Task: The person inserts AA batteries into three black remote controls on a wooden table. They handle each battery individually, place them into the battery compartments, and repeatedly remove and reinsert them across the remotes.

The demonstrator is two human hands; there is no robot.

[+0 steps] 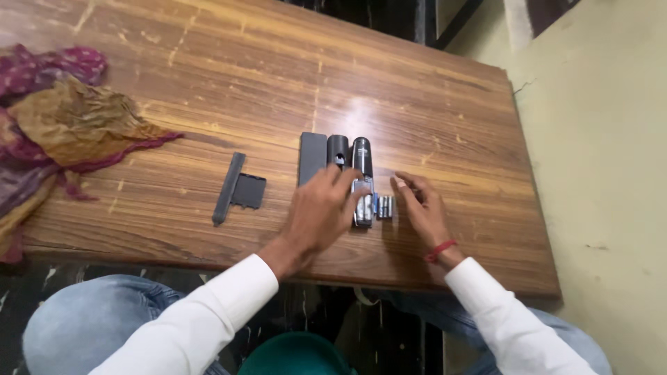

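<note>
Black remote control (361, 182) lies back-up under the left hand's (321, 208) spread fingers, battery bay open. Right hand (419, 203), loosely open, holds nothing; loose batteries (385, 206) lie just beside its fingertips. Further left of the left hand: two dark remotes (324, 154), then a detached cover (238, 189).

Black remotes (361, 163); brown table (417, 104); maroon-ochre cloth (62, 118), possibly dotted.
</note>
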